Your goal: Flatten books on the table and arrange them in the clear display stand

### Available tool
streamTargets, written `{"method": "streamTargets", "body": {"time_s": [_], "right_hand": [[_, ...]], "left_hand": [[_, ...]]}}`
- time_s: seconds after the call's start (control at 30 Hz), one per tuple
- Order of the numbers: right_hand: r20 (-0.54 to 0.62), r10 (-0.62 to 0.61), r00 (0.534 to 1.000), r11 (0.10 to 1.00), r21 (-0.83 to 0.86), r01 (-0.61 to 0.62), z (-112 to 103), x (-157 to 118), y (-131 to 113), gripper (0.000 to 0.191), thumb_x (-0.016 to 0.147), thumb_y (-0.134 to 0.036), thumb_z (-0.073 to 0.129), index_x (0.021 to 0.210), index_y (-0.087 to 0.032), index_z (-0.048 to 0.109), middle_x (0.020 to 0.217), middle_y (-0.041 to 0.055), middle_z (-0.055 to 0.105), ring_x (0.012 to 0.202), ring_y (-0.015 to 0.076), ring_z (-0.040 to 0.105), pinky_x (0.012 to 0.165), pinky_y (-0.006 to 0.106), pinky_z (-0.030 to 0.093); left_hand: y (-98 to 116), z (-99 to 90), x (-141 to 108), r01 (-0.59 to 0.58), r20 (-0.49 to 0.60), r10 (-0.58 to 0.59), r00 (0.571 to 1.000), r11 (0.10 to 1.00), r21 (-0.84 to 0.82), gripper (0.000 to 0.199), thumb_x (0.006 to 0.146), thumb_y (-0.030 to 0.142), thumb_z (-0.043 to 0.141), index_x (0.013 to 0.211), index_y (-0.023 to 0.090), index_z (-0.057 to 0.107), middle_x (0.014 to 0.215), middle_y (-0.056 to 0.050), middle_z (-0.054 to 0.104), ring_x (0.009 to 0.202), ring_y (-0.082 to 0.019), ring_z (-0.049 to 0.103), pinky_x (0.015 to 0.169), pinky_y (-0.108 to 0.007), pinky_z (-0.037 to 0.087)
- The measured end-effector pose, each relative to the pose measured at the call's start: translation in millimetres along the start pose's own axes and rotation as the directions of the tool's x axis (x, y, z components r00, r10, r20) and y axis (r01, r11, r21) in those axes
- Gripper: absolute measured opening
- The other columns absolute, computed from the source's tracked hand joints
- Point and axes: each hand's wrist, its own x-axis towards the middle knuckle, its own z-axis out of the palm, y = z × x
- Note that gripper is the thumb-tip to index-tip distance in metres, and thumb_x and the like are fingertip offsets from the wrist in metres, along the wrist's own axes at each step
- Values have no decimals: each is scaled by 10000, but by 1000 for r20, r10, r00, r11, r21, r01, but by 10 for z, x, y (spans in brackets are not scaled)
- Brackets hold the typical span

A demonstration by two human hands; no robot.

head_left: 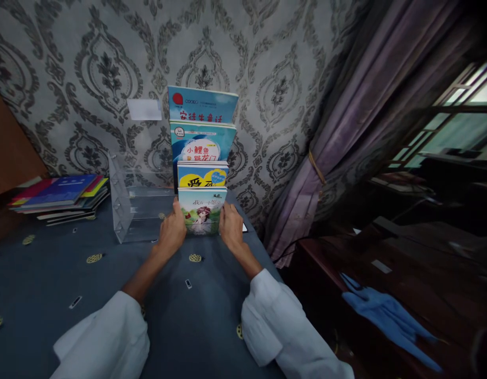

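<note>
A clear tiered rack stands on the dark blue tablecloth against the wall. Books rise in steps at its right end: a tall blue one at the back, a teal one, a blue and yellow one, and a small green and white book with a girl on its cover in front. My left hand is closed on the left edge of this front book. My right hand is closed on its right edge. Fingertips behind the book are hidden.
Colourful books lie piled at the table's left. A purple curtain hangs on the right, beside a brown table with a blue cloth. A white label is on the wall.
</note>
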Motion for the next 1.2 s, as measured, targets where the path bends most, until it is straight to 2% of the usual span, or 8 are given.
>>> {"method": "streamTargets", "body": {"time_s": [0.33,0.53,0.63,0.73,1.03,1.2], "right_hand": [[-29,-35,999,999,27,36,64,6,65,288,1025,-138,375,1172,-143,622,961,90,653,830,204,600,735,294,457],[-28,-61,998,997,39,62,36,12,94,289,1019,-159,387,1177,-141,628,957,99,652,841,215,599,730,292,442],[-9,-61,998,997,39,61,1,25,98,285,1013,-178,405,1164,-140,644,971,108,647,817,217,598,703,294,433],[-37,-59,998,997,48,61,-29,39,97,301,1006,-196,416,1205,-149,638,994,111,649,834,224,604,708,299,442],[-145,-93,985,982,151,115,-189,80,66,378,1009,-236,390,1319,-145,585,1042,132,640,920,264,613,794,356,499],[-156,-96,983,973,192,126,-249,92,37,386,1011,-227,380,1336,-140,569,1010,124,627,909,261,604,800,370,500]], "left_hand": [[16,-51,9,3,37,-3,999,1000,-11,595,903,39,344,1495,38,277,1034,-208,740,994,-319,733,819,-371,543],[3,-82,10,-6,76,11,997,997,-71,595,924,65,339,1508,47,222,1079,-206,734,978,-334,732,794,-392,539],[1,-97,11,4,57,2,998,995,-97,508,944,68,330,1451,80,308,1188,-210,700,989,-311,730,814,-382,537],[7,-127,13,4,10,-3,1000,994,-107,422,966,84,332,1385,113,380,1267,-207,665,1026,-293,723,845,-369,534],[34,-306,20,9,-37,-14,999,992,-122,320,1012,196,386,1318,112,417,1220,-222,685,1041,-324,721,862,-412,547],[67,-332,-3,6,-11,-7,1000,996,-91,242,1024,187,348,1228,126,462,1144,-207,709,1009,-314,730,857,-397,541]]}}
